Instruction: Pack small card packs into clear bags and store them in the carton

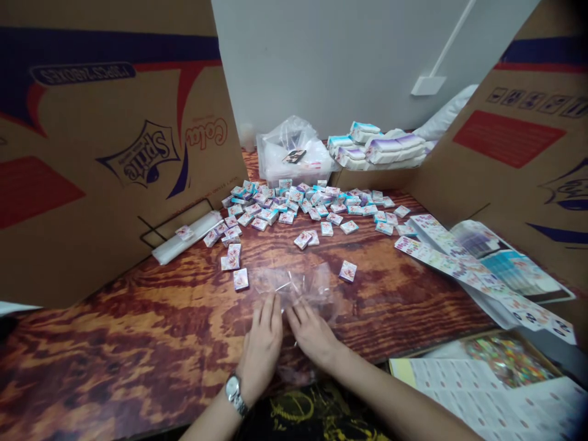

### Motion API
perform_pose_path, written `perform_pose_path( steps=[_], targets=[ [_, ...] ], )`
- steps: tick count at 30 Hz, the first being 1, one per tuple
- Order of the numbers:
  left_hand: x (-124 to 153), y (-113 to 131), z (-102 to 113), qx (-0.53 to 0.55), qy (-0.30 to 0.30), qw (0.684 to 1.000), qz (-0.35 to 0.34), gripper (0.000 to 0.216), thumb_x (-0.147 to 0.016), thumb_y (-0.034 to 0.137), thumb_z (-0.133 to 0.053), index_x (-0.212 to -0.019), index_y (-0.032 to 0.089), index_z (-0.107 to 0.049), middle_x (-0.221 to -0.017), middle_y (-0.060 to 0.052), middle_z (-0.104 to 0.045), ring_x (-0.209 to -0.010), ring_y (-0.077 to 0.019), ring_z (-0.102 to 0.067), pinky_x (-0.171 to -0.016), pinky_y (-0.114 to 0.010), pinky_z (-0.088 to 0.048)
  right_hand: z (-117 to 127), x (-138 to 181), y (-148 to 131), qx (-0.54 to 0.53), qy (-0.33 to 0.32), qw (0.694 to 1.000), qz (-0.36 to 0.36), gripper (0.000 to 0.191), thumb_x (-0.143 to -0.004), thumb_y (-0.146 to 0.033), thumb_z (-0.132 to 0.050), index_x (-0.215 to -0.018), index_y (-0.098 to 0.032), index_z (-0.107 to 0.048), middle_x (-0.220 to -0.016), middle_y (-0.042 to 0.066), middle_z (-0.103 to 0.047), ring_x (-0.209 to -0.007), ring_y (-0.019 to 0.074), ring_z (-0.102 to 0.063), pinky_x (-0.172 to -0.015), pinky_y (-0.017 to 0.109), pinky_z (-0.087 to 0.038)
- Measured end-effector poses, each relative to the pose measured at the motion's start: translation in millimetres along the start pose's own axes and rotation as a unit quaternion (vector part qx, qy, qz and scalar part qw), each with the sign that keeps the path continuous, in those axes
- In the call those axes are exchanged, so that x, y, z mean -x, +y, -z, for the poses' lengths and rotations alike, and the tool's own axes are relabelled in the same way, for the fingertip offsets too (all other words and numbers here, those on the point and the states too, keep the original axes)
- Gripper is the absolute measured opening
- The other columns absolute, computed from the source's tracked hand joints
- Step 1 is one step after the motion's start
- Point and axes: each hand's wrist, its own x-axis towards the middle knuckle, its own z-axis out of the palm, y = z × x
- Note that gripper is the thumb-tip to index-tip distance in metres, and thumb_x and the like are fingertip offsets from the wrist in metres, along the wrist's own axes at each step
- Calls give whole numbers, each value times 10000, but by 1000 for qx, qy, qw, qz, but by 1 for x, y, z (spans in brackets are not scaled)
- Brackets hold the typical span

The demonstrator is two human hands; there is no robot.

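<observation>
A clear plastic bag lies on the table in front of me, its surface creased and shiny. My left hand rests on its near left part, with fingers stretched forward and lying flat. Beside it, my right hand also has its fingers extended over the plastic, angled in toward the left. Whether the fingertips pin any of the film is hard to make out. Just beyond the bag sit single small printed boxes, one at the left and one at the right.
Farther back spreads a pile of small printed boxes. Large cartons flank the table. Behind stand a plastic-lined bin and wrapped packs. Clear sleeves lie left; printed sheets and a box of colourful pieces right.
</observation>
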Motion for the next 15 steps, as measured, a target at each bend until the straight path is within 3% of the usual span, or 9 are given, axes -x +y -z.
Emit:
perform_pose_path(
  steps=[4,8,11,13,15],
  targets=[
    [10,10,1,-21,-11,1000,-16,792,-737,-133,-217,-1438,107,61,-1450,-211,-300,-1357,-258,-258,-967,-428,-442,-17,-24,23,24,-80,992,-97,588,-827,-135,-553,-1377,-249,-378,-1457,195,-287,-1286,390,-337,-943,604,-362],
    [14,5,5,-47,3,999,11,832,-717,-132,-243,-1429,116,109,-1455,-189,-303,-1362,-272,-240,-930,-386,-479,-2,-35,22,-17,-214,971,-108,759,-742,-407,-686,-1397,-378,-304,-1479,186,-239,-1271,507,-272,-869,759,-235],
    [20,-10,14,-68,6,997,40,837,-722,-117,-269,-1438,146,77,-1468,-156,-295,-1354,-255,-267,-896,-322,-502,34,-33,10,-85,-275,958,18,781,-705,-358,-723,-1389,-305,-350,-1441,215,-309,-1236,459,-371,-903,654,-332],
    [30,-25,19,-77,19,995,64,819,-742,-100,-280,-1441,151,63,-1463,-146,-311,-1346,-237,-290,-907,-308,-493,68,-42,7,-182,-266,934,157,581,-769,-330,-660,-1310,-259,-462,-1363,178,-443,-1133,326,-522,-881,448,-449],
    [44,-41,19,-75,36,994,71,797,-762,-82,-283,-1446,158,48,-1450,-134,-346,-1334,-214,-318,-917,-284,-482,98,-70,9,-295,-244,873,303,312,-883,-348,-509,-1179,-263,-562,-1131,74,-629,-913,167,-626,-775,265,-484]
  ],
)
